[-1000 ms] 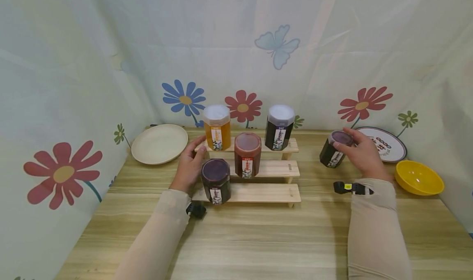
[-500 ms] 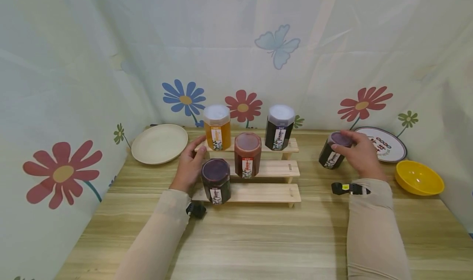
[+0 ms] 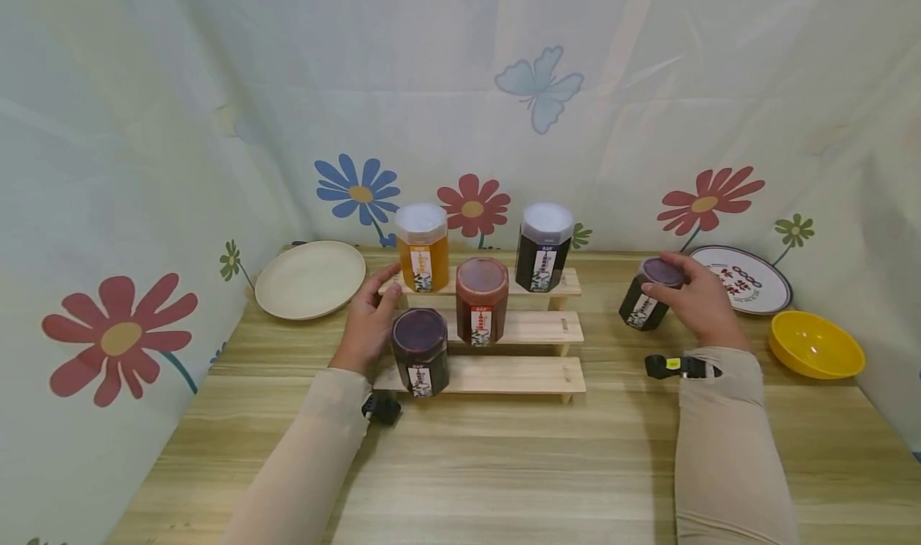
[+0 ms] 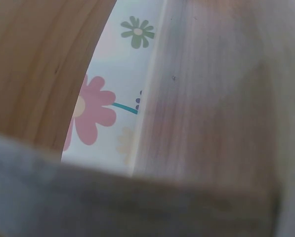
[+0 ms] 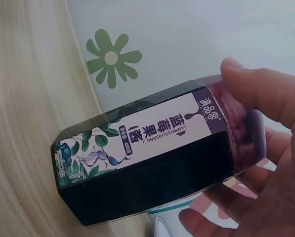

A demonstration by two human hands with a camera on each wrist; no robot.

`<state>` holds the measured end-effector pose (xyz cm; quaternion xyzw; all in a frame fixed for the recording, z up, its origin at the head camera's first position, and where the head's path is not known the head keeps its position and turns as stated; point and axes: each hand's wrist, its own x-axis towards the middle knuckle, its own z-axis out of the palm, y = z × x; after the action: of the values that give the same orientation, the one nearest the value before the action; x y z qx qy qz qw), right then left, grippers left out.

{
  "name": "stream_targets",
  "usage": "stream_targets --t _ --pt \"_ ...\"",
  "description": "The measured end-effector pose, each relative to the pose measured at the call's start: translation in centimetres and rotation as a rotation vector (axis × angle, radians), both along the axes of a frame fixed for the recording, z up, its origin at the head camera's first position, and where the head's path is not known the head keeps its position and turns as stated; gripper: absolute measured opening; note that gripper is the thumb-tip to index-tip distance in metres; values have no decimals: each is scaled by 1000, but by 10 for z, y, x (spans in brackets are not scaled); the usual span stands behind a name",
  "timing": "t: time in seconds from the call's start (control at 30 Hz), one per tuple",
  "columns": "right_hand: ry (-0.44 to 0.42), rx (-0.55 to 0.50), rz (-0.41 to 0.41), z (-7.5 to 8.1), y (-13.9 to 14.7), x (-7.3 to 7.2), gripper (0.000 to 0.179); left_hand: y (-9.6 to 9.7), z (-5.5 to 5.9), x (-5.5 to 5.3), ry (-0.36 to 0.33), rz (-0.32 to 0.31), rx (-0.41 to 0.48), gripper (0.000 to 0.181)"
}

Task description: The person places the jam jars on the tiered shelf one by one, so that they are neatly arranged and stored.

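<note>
- The right hand (image 3: 701, 301) holds a dark blueberry jam jar (image 3: 646, 293) by its purple lid end, fingers (image 5: 266, 94) and thumb curled round the lid; the jar is tilted, its base toward the stand, and it sits just above or on the tabletop (image 3: 504, 465) to the right of the stand — I cannot tell whether the base touches the wood.
- Judging from the wrist view, the grip at the lid leaves the label (image 5: 137, 133) and body free, which suits setting the jar upright on a narrow ledge.
- The left hand (image 3: 368, 321) rests against the left end of the three-step wooden stand (image 3: 518, 373), fingers relaxed and fairly straight, thumb near the top step; it seems to steady the stand. It grips nothing.
- The left wrist view shows only blurred wood and backdrop.
- On the stand: an orange jar (image 3: 422, 247) and a dark jar with a clear lid (image 3: 544, 247) on the top step, a reddish-brown jar (image 3: 482, 289) on the middle step, a purple-lidded jar (image 3: 420, 352) at the left of the bottom step, just beside the left hand. The right parts of the middle and bottom steps hold no jars.
- Elsewhere: a cream plate (image 3: 311, 279) at back left, a patterned plate (image 3: 748, 279) and a yellow bowl (image 3: 815, 345) at right.
</note>
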<state>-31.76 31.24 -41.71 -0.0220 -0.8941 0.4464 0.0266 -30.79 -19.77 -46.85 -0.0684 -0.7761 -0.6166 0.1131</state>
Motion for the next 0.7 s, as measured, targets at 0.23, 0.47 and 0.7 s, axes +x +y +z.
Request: stream_targets --t 0.23,0.47,0.7 --pt "-8 -9 11 -1 2 0 86 -1 -1 -1 -6 -9 -8 47" --pt "-12 24 -2 2 2 1 90 0 1 -1 -22 -16 15 47" --pt "-47 -2 -34 2 0 2 94 -1 0 0 -22 -18 16 47"
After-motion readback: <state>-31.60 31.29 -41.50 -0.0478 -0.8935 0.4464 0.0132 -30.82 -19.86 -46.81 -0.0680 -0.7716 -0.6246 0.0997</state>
